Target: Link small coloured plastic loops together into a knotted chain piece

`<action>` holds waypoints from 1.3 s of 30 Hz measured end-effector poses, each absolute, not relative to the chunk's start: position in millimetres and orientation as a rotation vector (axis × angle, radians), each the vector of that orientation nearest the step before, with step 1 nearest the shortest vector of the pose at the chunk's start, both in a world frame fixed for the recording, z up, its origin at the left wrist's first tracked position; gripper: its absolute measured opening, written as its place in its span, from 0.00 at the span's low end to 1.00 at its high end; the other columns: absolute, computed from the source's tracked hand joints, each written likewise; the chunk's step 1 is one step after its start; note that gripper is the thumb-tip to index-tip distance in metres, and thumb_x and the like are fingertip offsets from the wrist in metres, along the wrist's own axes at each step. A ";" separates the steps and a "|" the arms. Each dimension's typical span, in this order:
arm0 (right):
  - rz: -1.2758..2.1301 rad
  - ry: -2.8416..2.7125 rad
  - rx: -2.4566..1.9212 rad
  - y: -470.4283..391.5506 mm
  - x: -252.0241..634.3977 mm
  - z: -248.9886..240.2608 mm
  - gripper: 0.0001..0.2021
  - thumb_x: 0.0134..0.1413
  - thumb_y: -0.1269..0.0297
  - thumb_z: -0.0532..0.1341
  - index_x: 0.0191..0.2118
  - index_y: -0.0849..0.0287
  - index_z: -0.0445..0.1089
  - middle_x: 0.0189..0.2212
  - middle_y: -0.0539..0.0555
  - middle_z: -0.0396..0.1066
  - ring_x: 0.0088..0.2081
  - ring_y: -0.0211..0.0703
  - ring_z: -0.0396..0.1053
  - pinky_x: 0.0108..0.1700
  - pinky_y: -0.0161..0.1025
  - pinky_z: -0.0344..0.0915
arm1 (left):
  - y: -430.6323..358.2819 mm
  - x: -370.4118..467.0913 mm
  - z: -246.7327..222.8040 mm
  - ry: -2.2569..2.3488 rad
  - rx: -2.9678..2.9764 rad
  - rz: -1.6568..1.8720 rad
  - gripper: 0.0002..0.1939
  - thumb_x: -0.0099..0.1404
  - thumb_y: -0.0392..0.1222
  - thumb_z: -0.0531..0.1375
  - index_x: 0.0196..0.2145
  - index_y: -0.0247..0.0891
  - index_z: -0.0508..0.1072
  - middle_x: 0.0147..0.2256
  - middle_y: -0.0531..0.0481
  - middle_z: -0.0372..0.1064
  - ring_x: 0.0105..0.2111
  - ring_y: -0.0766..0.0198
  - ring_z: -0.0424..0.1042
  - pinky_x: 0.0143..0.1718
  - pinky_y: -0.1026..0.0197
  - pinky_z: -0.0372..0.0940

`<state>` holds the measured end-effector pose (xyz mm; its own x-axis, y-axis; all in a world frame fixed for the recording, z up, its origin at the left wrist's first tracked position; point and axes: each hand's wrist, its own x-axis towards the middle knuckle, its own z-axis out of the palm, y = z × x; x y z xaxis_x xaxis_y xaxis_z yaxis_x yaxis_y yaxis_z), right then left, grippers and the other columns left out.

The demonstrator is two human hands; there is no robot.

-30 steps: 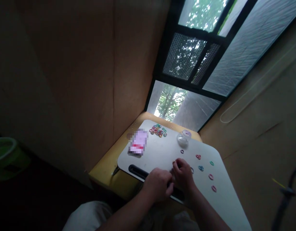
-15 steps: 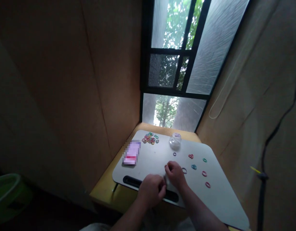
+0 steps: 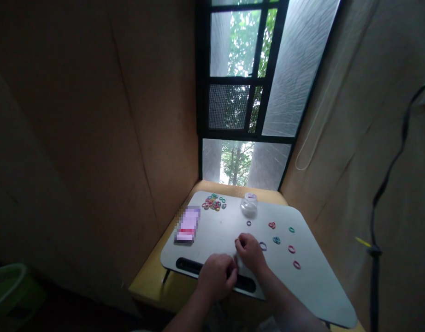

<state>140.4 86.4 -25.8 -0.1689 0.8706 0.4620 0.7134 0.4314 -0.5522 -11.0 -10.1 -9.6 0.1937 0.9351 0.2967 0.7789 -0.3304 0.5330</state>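
My left hand (image 3: 217, 277) is closed near the front edge of the white lap table (image 3: 205, 230), over its black slot (image 3: 189, 266). Just ahead and to the right, my right hand (image 3: 250, 251) is curled with thumb and finger pinched together. Whatever either hand holds is hidden or too small to name. Beside my right hand lies a purple ring like a hair tie (image 3: 263, 246). More small coloured rings lie to the right: a red cluster (image 3: 272, 225), a blue cluster (image 3: 276, 240), a green one (image 3: 292, 229) and two pink ones (image 3: 292, 249).
A pile of colourful rings (image 3: 214, 202) sits at the back left. The clear jar (image 3: 249, 206) stands at the back, with a small dark ring (image 3: 249, 223) in front. A phone (image 3: 187, 224) lies on the left. Walls and a window (image 3: 247, 161) enclose the table.
The camera view has shifted slightly. Both hands stay close together and closed, with only slight movement; the rings, jar and phone keep their places on the table.
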 end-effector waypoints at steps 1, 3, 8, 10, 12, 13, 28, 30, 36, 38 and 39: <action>0.266 -1.936 -1.338 86.3 140.4 -25.6 0.13 0.55 0.63 0.54 0.21 0.57 0.58 0.21 0.48 0.61 0.27 0.39 0.59 0.32 0.36 0.52 | -10.5 -11.1 -9.4 1.635 2.210 0.853 0.02 0.59 0.38 0.58 0.30 0.41 0.71 0.31 0.51 0.71 0.34 0.60 0.66 0.37 0.59 0.56; 0.260 -1.939 -1.336 86.2 140.4 -25.6 0.13 0.55 0.63 0.54 0.21 0.57 0.58 0.21 0.48 0.61 0.27 0.39 0.59 0.32 0.35 0.52 | -11.1 -11.3 -8.7 1.637 2.215 0.854 0.01 0.59 0.38 0.58 0.30 0.41 0.70 0.30 0.52 0.71 0.34 0.61 0.66 0.37 0.59 0.56; 0.244 -1.950 -1.339 87.7 140.7 -28.6 0.13 0.56 0.63 0.54 0.22 0.57 0.58 0.21 0.48 0.61 0.27 0.39 0.59 0.31 0.35 0.52 | -11.1 -11.6 -8.8 1.637 2.213 0.854 0.01 0.59 0.38 0.58 0.30 0.40 0.70 0.30 0.52 0.71 0.34 0.61 0.66 0.37 0.59 0.56; 0.238 -1.950 -1.337 88.4 141.0 -30.0 0.12 0.56 0.63 0.54 0.22 0.57 0.58 0.22 0.48 0.61 0.27 0.39 0.60 0.31 0.35 0.52 | -10.8 -11.5 -9.9 1.643 2.208 0.850 0.01 0.59 0.38 0.58 0.29 0.40 0.70 0.31 0.52 0.70 0.34 0.61 0.66 0.37 0.59 0.56; 0.236 -1.953 -1.333 88.8 141.3 -31.0 0.12 0.56 0.63 0.54 0.22 0.57 0.58 0.22 0.49 0.61 0.27 0.39 0.60 0.31 0.35 0.53 | -10.6 -11.3 -11.1 1.644 2.209 0.855 0.01 0.59 0.38 0.58 0.30 0.40 0.70 0.31 0.51 0.70 0.34 0.61 0.66 0.36 0.59 0.55; 0.236 -1.953 -1.332 88.8 141.3 -31.2 0.12 0.56 0.63 0.54 0.22 0.57 0.58 0.22 0.49 0.61 0.27 0.39 0.60 0.31 0.35 0.53 | -10.6 -11.2 -11.5 1.644 2.209 0.862 0.01 0.59 0.38 0.58 0.30 0.41 0.70 0.30 0.51 0.70 0.34 0.61 0.66 0.36 0.59 0.55; 0.230 -1.926 -1.327 88.5 141.3 -31.2 0.12 0.55 0.62 0.54 0.21 0.56 0.59 0.21 0.48 0.62 0.27 0.39 0.60 0.31 0.35 0.53 | -10.8 -10.6 -13.3 1.643 2.185 0.890 0.01 0.58 0.37 0.58 0.30 0.41 0.69 0.30 0.53 0.70 0.34 0.61 0.65 0.36 0.59 0.55; 0.232 -1.928 -1.327 88.7 141.1 -30.8 0.12 0.55 0.63 0.54 0.21 0.56 0.59 0.21 0.49 0.62 0.27 0.39 0.60 0.31 0.35 0.53 | -10.8 -10.3 -13.4 1.651 2.187 0.878 0.01 0.59 0.38 0.58 0.30 0.41 0.69 0.30 0.52 0.70 0.34 0.61 0.65 0.36 0.59 0.55; 0.261 -1.923 -1.338 86.9 140.3 -28.2 0.12 0.54 0.63 0.54 0.21 0.56 0.58 0.21 0.48 0.62 0.27 0.39 0.60 0.31 0.35 0.54 | -10.4 -9.9 -12.7 1.654 2.188 0.859 0.02 0.59 0.37 0.58 0.30 0.41 0.70 0.31 0.51 0.70 0.35 0.60 0.66 0.37 0.59 0.56; 0.262 -1.921 -1.334 85.9 140.1 -27.1 0.12 0.55 0.63 0.54 0.21 0.56 0.59 0.21 0.49 0.62 0.27 0.39 0.60 0.31 0.35 0.54 | -10.5 -9.9 -12.2 1.660 2.194 0.849 0.02 0.59 0.37 0.58 0.30 0.41 0.70 0.31 0.51 0.70 0.35 0.60 0.66 0.37 0.59 0.56; 0.258 -1.919 -1.331 85.4 140.0 -26.6 0.12 0.55 0.63 0.54 0.21 0.56 0.59 0.21 0.49 0.62 0.27 0.39 0.60 0.31 0.35 0.54 | -10.7 -9.8 -11.8 1.665 2.195 0.844 0.02 0.59 0.37 0.58 0.30 0.41 0.70 0.31 0.51 0.70 0.35 0.60 0.66 0.37 0.59 0.56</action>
<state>140.0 85.4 -26.6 -0.1562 0.8659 0.4753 0.7096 0.4331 -0.5558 -9.8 -10.7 -11.8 0.1748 0.9409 0.2901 0.7900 -0.3099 0.5290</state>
